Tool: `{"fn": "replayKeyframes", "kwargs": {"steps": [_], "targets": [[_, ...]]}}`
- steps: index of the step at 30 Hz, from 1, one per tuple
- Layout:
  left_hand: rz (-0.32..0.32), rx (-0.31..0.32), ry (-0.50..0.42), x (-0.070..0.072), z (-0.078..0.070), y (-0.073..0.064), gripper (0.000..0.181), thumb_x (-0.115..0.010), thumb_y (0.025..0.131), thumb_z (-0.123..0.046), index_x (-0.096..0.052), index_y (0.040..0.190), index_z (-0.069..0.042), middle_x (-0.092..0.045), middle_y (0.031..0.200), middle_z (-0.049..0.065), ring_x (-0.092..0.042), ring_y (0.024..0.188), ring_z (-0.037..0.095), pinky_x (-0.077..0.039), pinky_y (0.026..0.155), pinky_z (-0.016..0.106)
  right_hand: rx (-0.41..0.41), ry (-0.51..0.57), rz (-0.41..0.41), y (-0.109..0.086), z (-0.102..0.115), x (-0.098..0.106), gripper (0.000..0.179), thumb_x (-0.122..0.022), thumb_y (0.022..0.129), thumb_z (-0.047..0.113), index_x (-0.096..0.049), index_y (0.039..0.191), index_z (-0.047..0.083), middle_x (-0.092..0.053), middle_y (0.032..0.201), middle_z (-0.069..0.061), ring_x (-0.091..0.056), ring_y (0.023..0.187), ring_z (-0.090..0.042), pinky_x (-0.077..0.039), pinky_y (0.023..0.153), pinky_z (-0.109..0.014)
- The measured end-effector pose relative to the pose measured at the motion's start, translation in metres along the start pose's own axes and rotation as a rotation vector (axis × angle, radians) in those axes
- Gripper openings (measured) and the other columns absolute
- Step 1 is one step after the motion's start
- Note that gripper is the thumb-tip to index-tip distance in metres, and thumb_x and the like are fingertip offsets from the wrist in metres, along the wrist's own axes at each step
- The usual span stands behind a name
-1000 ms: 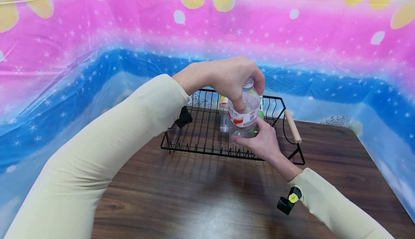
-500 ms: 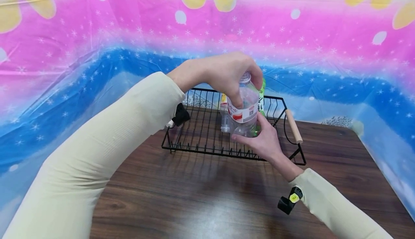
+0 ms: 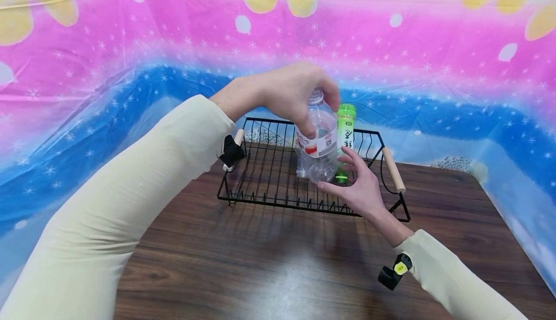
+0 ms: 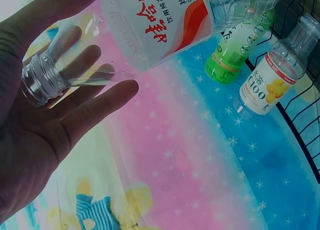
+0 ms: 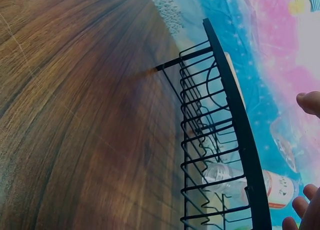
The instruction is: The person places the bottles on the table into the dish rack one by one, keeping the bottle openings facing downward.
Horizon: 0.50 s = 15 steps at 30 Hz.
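From above, my left hand grips a clear plastic water bottle round its shoulder, thumb on the near side. The bottle is uncapped, upright in the head view, with a white and red label. My right hand is spread beside its base, thumb tip right at the bottom edge and the other fingers away from it. Behind stand a green-labelled bottle and a small clear bottle with a lemon-pictured label, neck down in the black wire rack. The held bottle mostly hides the small one in the head view.
The rack stands on a dark wooden table, with a wooden handle at its right end and another at its left. A pink and blue patterned cloth hangs behind and at both sides.
My left hand has carried the bottle left and slightly up, uncovering the green bottle. My right hand's fingers have opened from around its base and drawn away to the right.
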<state>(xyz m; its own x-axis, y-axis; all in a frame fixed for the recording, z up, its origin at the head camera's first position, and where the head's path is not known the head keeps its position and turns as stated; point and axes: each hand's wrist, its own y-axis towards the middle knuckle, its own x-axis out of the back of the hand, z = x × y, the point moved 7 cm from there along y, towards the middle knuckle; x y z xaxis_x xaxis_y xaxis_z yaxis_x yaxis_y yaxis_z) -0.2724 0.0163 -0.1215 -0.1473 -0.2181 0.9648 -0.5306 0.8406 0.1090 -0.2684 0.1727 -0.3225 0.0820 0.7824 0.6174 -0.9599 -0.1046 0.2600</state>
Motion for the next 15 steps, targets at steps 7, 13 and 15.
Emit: {"fn": "replayKeyframes", "kwargs": {"steps": [7, 13, 15], "targets": [[-0.002, 0.023, -0.031, 0.0011, 0.0041, -0.0025, 0.045, -0.084, 0.067, -0.016, -0.068, 0.109, -0.012, -0.064, 0.106, -0.002, -0.055, 0.097, 0.016, -0.054, 0.076, 0.029, -0.011, 0.006, 0.008, -0.002, -0.0045, 0.001, 0.096, -0.084, 0.071, 0.045, -0.033, 0.149, 0.024, -0.049, 0.141, -0.009, -0.05, 0.121, -0.031, -0.047, 0.092, -0.056], [-0.01, 0.04, -0.042, 0.0027, 0.0068, -0.0043, 0.045, -0.084, 0.067, -0.016, -0.067, 0.109, -0.012, -0.063, 0.105, -0.002, -0.056, 0.095, 0.016, -0.054, 0.076, 0.028, -0.014, 0.003, 0.005, -0.0023, -0.006, 0.0008, 0.096, -0.084, 0.07, 0.045, -0.034, 0.149, 0.023, -0.049, 0.141, -0.009, -0.051, 0.12, -0.033, -0.049, 0.09, -0.054], [-0.017, 0.04, -0.043, 0.0033, 0.007, -0.0049, 0.045, -0.085, 0.067, -0.017, -0.067, 0.108, -0.013, -0.063, 0.105, -0.003, -0.056, 0.095, 0.016, -0.054, 0.075, 0.027, -0.014, 0.001, 0.006, -0.0023, -0.0065, 0.0001, 0.096, -0.084, 0.07, 0.045, -0.035, 0.148, 0.022, -0.049, 0.141, -0.009, -0.051, 0.12, -0.034, -0.048, 0.091, -0.055]]}}
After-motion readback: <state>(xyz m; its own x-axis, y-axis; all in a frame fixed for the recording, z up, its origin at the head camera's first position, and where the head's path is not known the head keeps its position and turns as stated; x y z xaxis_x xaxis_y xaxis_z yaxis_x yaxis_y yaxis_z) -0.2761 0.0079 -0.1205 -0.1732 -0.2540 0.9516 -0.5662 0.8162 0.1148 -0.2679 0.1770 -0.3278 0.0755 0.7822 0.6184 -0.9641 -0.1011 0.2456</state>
